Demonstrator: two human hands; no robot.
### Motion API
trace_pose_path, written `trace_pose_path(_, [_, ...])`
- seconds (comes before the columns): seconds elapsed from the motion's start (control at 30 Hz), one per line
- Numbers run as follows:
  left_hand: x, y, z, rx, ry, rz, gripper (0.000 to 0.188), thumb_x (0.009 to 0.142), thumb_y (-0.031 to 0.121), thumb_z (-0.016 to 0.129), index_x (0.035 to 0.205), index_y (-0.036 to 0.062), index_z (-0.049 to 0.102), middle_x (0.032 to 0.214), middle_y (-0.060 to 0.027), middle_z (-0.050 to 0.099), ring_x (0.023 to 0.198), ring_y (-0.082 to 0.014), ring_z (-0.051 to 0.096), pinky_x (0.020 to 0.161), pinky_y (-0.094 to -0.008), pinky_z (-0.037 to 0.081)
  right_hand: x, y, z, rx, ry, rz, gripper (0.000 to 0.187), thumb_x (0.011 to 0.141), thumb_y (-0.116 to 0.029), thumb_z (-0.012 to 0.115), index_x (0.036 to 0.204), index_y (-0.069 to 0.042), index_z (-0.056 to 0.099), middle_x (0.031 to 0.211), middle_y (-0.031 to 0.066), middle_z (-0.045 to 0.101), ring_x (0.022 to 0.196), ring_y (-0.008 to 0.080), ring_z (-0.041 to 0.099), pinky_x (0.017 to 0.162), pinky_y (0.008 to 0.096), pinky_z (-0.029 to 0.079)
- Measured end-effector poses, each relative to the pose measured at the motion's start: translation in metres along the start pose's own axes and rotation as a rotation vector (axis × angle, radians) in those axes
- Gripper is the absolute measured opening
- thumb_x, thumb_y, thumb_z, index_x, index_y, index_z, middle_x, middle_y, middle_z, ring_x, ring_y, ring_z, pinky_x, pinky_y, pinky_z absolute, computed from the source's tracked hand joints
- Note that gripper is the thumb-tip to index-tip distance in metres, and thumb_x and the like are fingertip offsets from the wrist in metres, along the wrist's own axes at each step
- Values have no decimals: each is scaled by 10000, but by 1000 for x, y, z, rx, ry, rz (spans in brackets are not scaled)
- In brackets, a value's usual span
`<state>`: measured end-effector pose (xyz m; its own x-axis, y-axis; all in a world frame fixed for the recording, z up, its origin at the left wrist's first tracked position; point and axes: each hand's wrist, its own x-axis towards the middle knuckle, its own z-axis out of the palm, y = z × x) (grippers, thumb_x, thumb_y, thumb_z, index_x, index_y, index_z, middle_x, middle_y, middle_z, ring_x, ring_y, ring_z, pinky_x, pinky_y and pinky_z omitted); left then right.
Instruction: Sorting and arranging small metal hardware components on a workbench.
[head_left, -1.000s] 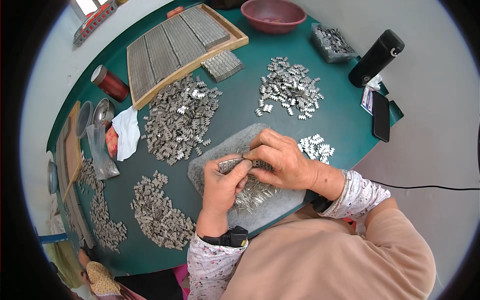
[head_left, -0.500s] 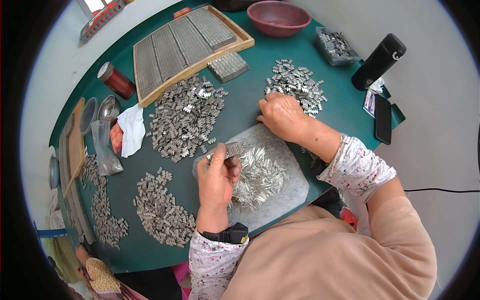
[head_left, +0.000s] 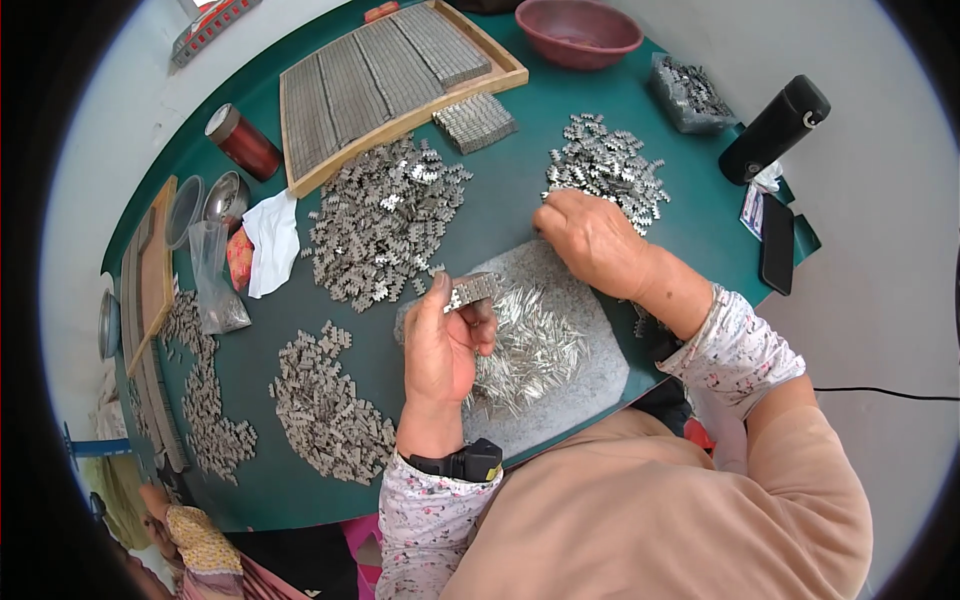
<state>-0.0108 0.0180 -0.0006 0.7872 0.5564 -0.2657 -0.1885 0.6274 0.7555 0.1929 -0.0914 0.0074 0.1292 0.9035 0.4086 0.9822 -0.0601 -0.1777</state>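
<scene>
A short block of small toothed metal pieces (head_left: 474, 290) is gripped between the thumb and curled fingers of my left hand (head_left: 438, 350), which wears a black band at the wrist. Below and beside it, a heap of thin shiny metal pins (head_left: 532, 350) lies on a grey stone slab (head_left: 598, 385). My right hand (head_left: 592, 238) is closed, its fingertips bent down at the near left edge of a pile of loose toothed metal pieces (head_left: 612, 165). What those fingertips hold, if anything, is hidden.
Across the green table (head_left: 330, 510) lie a larger metal-piece pile (head_left: 385, 225) and another heap (head_left: 325, 410). Farther off stand a wooden tray (head_left: 400, 125) of stacked rows, a reddish basin (head_left: 580, 35), a red can (head_left: 243, 142) and a black bottle (head_left: 775, 130). A phone (head_left: 776, 245) lies right.
The whole view has shifted slightly, moving the table's things rightward in the picture. The block in my left hand has turned, showing more of its toothed side. My right hand stays by the pile.
</scene>
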Motion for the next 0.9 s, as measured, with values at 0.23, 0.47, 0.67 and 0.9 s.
trace_pose_path(0.23, [1, -2, 2, 33, 13, -7, 383, 993, 399, 481, 1015, 32, 591, 729, -96, 594, 576, -166, 549, 442, -256, 386, -20, -10, 1, 90, -50, -109, 116, 728, -50, 618, 832, -12, 584, 834, 130, 544, 796, 319, 582, 717, 407, 504])
trace_pose_path(0.47, [-1, -5, 2, 94, 53, 37, 184, 891, 135, 654, 997, -8, 607, 719, -71, 588, 566, -139, 542, 429, -245, 372, -20, -23, -8, 88, -89, 240, 153, 781, -127, 677, 835, -6, 601, 853, 140, 597, 852, 323, 603, 732, 418, 511])
trace_pose_path(0.67, [-1, -5, 7, 199, 74, 155, 167, 830, 30, 708, 966, -54, 659, 680, -47, 601, 514, -86, 510, 412, -210, 353, -21, -28, 6, -40, -31, 204, 126, 771, -96, 658, 829, -5, 592, 850, 151, 599, 838, 323, 603, 722, 415, 506])
trace_pose_path(0.9, [-2, -6, 6, 280, 89, 169, 155, 822, 39, 712, 939, -53, 672, 669, -49, 606, 494, -92, 508, 413, -208, 361, -18, -34, 11, 39, 4, 189, 133, 760, -53, 640, 863, 7, 579, 835, 158, 599, 823, 336, 608, 713, 431, 499])
